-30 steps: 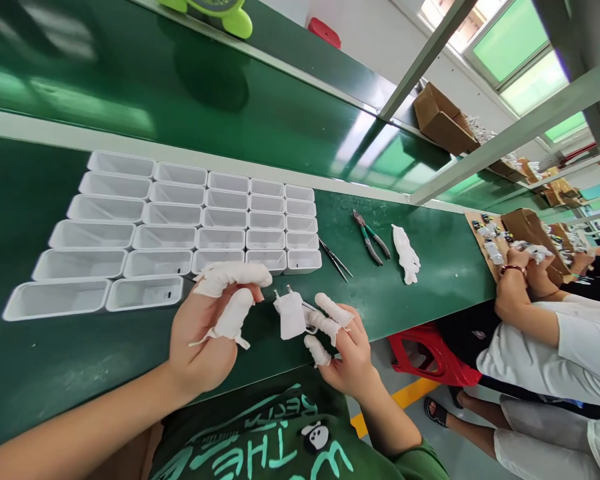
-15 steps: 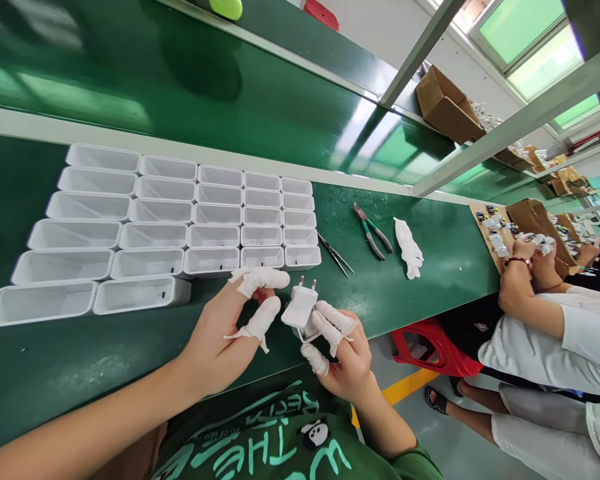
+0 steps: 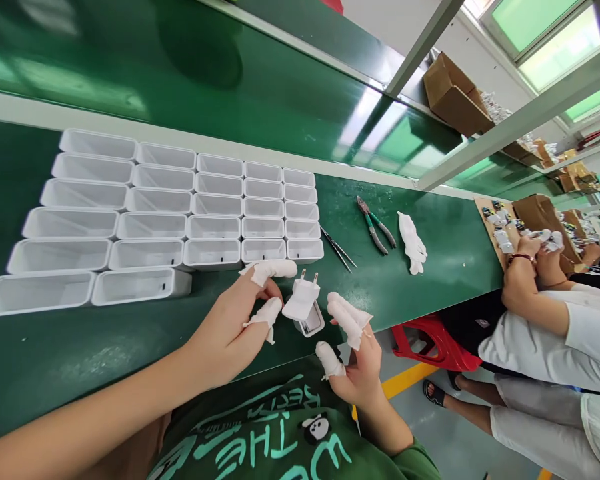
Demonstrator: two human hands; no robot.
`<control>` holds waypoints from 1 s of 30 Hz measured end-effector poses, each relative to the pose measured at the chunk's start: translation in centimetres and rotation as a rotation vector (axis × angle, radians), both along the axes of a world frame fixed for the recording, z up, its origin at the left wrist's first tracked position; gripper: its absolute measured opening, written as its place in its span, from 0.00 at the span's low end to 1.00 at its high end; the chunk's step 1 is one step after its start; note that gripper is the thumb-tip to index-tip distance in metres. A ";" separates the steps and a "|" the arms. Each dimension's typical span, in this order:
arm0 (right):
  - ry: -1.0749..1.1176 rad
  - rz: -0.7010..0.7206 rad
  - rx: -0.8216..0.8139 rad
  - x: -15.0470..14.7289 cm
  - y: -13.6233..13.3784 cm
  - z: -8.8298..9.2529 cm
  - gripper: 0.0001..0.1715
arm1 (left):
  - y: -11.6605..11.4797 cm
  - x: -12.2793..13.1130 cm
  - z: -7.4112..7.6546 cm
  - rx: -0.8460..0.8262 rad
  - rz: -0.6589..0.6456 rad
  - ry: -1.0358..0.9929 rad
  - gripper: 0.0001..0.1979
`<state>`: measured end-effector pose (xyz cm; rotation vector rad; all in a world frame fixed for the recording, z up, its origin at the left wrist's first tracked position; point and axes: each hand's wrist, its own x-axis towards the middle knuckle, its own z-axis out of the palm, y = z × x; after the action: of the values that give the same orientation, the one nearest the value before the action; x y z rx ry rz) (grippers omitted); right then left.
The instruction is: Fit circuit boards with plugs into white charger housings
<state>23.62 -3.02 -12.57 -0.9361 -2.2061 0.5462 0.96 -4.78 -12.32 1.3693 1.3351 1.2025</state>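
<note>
A white two-pin plug sits tilted, pins up, against a small white open-ended housing near the table's front edge. I cannot tell whether the two are joined. My left hand is just left of the plug, its thumb and index finger apart; the other fingers are partly hidden. To the right of the housing, my right hand has its thumb and fingers spread, with nothing between them. White finger cots cover several fingertips on both hands.
Rows of white open housings stand at the left. Beyond my hands lie tweezers, green-handled pliers and a white glove. At far right, a co-worker's hands work beside a cardboard box. A red stool is below.
My right hand has let go of the plug and housing and drawn back to the right, its fingers spreading. My left hand has shifted slightly right, closer to the plug.
</note>
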 end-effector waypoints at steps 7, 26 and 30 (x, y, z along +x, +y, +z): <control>-0.038 0.050 0.017 -0.8 -0.5 -0.4 0.34 | 0.3 0.5 -0.1 -0.130 -0.117 0.029 0.27; -0.153 0.064 0.031 -1.6 0.3 -0.8 0.36 | 0.9 0.7 0.4 -0.155 -0.024 0.026 0.21; -0.049 0.019 0.027 -1.4 0.1 -1.1 0.34 | 0.9 0.6 0.6 -0.153 0.002 0.040 0.20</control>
<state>22.21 -2.95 -13.67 -0.9252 -2.2627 0.5058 1.53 -3.89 -11.69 1.2894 1.4259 1.0562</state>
